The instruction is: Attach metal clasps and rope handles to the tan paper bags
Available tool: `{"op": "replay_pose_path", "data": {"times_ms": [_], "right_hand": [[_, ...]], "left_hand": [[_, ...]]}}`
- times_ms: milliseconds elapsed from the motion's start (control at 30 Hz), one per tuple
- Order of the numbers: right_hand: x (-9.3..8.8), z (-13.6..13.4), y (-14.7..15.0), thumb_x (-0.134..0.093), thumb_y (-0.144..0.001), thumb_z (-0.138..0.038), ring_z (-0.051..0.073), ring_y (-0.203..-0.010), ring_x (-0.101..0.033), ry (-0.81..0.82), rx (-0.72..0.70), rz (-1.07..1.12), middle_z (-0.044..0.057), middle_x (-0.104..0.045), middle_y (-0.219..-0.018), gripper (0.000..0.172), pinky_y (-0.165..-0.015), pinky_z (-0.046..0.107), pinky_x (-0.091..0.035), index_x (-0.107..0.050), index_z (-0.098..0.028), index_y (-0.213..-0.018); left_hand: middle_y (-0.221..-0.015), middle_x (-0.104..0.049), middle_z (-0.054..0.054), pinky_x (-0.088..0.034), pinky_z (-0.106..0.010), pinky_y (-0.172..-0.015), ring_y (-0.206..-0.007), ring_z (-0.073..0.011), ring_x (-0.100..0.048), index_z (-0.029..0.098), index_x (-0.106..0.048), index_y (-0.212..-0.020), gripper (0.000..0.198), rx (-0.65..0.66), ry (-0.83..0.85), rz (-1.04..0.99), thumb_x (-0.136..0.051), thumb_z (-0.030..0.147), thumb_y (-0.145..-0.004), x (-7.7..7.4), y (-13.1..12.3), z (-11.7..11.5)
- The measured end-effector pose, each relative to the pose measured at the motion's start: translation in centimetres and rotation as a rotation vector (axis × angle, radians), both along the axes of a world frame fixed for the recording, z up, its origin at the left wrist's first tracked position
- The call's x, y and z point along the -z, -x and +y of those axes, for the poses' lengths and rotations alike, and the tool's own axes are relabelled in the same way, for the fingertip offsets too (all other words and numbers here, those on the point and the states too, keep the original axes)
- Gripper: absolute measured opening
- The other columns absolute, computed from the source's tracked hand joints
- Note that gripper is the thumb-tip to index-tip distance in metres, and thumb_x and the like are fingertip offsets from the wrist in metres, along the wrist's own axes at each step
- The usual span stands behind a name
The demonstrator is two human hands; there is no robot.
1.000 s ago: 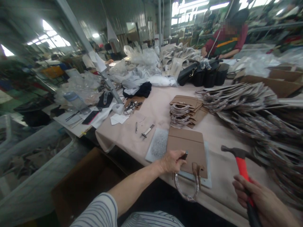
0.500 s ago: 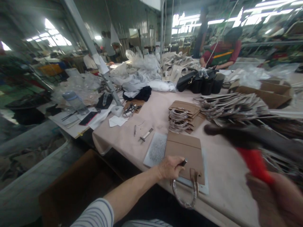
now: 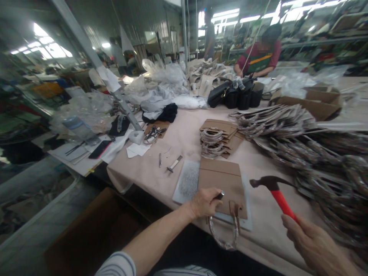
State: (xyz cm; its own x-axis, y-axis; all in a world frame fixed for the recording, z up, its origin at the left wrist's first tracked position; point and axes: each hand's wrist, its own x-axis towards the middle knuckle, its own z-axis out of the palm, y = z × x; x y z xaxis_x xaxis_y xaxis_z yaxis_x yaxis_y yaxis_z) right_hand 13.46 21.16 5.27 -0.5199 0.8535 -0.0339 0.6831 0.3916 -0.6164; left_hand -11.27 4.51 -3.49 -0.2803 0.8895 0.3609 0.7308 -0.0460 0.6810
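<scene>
My left hand point(image 3: 204, 203) is closed around a short metal punch point(image 3: 220, 194), held over a tan bag panel point(image 3: 220, 177). A plastic-wrapped handle point(image 3: 225, 243) is joined to this panel and hangs past the table's front edge. Under the panel lies a pale board point(image 3: 186, 181), its left part speckled dark. My right hand point(image 3: 306, 230) grips the red handle of a claw hammer point(image 3: 280, 197), whose dark head is raised to the right of the panel. The punch's lower end is hidden by my fingers.
Behind the panel is a stack of tan panels point(image 3: 220, 134) with wrapped handles. More handled panels point(image 3: 276, 119) pile up on the right. Calipers point(image 3: 174, 165) and a pen-like tool point(image 3: 160, 160) lie left. A metal post point(image 3: 123, 103) rises at left; a co-worker point(image 3: 258, 55) sits beyond black bags point(image 3: 238, 94).
The hammer, blurred before, is now sharp and lower, with my right hand further left and more fully in view. My left hand keeps its hold on the punch. The view has shifted slightly.
</scene>
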Motion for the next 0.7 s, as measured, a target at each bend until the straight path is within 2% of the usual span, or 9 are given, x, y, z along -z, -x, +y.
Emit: {"op": "replay_pose_path", "data": {"times_ms": [67, 167, 233, 267, 333, 367, 433, 500, 700], "right_hand": [[2.5, 1.4, -0.9, -0.039, -0.091, -0.065, 0.019, -0.038, -0.044, 0.152, 0.129, -0.018, 0.004, -0.051, -0.052, 0.048, -0.041, 0.036, -0.029, -0.056, -0.029, -0.065], [5.4, 3.2, -2.1, -0.045, -0.090, -0.057, 0.025, -0.041, -0.049, 0.059, 0.166, -0.127, 0.008, -0.049, -0.048, 0.045, -0.046, 0.042, -0.035, -0.050, -0.030, -0.055], [6.0, 3.3, -1.9, -0.045, -0.089, -0.054, 0.030, -0.050, -0.054, -0.171, 0.089, -0.187, 0.014, -0.058, -0.060, 0.039, -0.052, 0.046, -0.039, -0.056, -0.028, -0.062], [6.0, 3.0, -1.4, -0.044, -0.090, -0.053, 0.032, -0.059, -0.059, -0.316, 0.036, -0.193, 0.018, -0.064, -0.075, 0.038, -0.056, 0.049, -0.042, -0.062, -0.025, -0.073], [5.8, 1.7, 0.5, -0.040, -0.095, -0.049, 0.037, -0.088, -0.064, -0.569, -0.136, -0.121, 0.024, -0.065, -0.110, 0.041, -0.073, 0.052, -0.049, -0.065, -0.018, -0.102], [5.7, 0.8, 1.7, -0.040, -0.097, -0.047, 0.038, -0.102, -0.062, -0.613, -0.229, -0.034, 0.025, -0.061, -0.120, 0.043, -0.082, 0.052, -0.050, -0.063, -0.014, -0.113], [5.9, -1.1, 4.1, -0.045, -0.098, -0.043, 0.032, -0.115, -0.059, -0.568, -0.450, 0.128, 0.021, -0.060, -0.127, 0.044, -0.094, 0.046, -0.049, -0.056, -0.012, -0.128], [6.6, -2.7, 5.9, -0.048, -0.097, -0.041, 0.030, -0.118, -0.057, -0.518, -0.608, 0.143, 0.016, -0.060, -0.132, 0.043, -0.096, 0.045, -0.047, -0.055, -0.017, -0.133], [8.6, -4.3, 6.9, -0.051, -0.096, -0.039, 0.033, -0.116, -0.053, -0.539, -0.562, 0.087, 0.015, -0.061, -0.131, 0.042, -0.094, 0.051, -0.042, -0.059, -0.017, -0.131]], "left_hand": [[-0.088, -0.069, -0.005, -0.058, -0.027, -0.078, -0.082, -0.0182, -0.069, 0.018, -0.061, -0.097, 0.009, 0.005, -0.016, -0.006, -0.061, 0.020, -0.088, -0.1, 0.0, -0.1], [-0.087, -0.070, -0.005, -0.058, -0.028, -0.077, -0.081, -0.0185, -0.069, 0.017, -0.061, -0.097, 0.008, 0.026, -0.036, -0.016, -0.060, 0.021, -0.090, -0.4, 0.1, -0.2], [-0.090, -0.070, -0.006, -0.059, -0.028, -0.080, -0.083, -0.0185, -0.070, 0.017, -0.062, -0.099, 0.010, 0.034, -0.028, -0.030, -0.060, 0.022, -0.091, -0.7, 0.1, -0.4], [-0.092, -0.071, -0.006, -0.059, -0.029, -0.081, -0.085, -0.0185, -0.070, 0.017, -0.062, -0.102, 0.012, 0.039, -0.021, -0.042, -0.059, 0.023, -0.091, -0.9, 0.1, -0.5], [-0.097, -0.071, -0.007, -0.059, -0.029, -0.084, -0.089, -0.0188, -0.071, 0.017, -0.063, -0.107, 0.017, 0.049, -0.026, -0.066, -0.059, 0.024, -0.092, -1.1, 0.1, -0.6], [-0.098, -0.072, -0.007, -0.059, -0.030, -0.085, -0.091, -0.0191, -0.071, 0.017, -0.063, -0.109, 0.018, 0.057, -0.032, -0.077, -0.059, 0.024, -0.093, -1.2, 0.1, -0.6], [-0.100, -0.072, -0.008, -0.059, -0.031, -0.087, -0.093, -0.0199, -0.071, 0.016, -0.064, -0.108, 0.018, 0.068, -0.040, -0.097, -0.058, 0.023, -0.092, -1.4, 0.0, -0.6], [-0.098, -0.073, -0.008, -0.059, -0.033, -0.088, -0.092, -0.0206, -0.071, 0.016, -0.066, -0.103, 0.015, 0.050, -0.037, -0.133, -0.059, 0.022, -0.091, -1.4, -0.1, -0.5], [-0.086, -0.076, -0.006, -0.062, -0.028, -0.077, -0.080, -0.0179, -0.074, 0.014, -0.069, -0.093, 0.010, -0.175, 0.016, -0.509, -0.060, 0.016, -0.087, -1.8, -0.4, 0.0]]}}
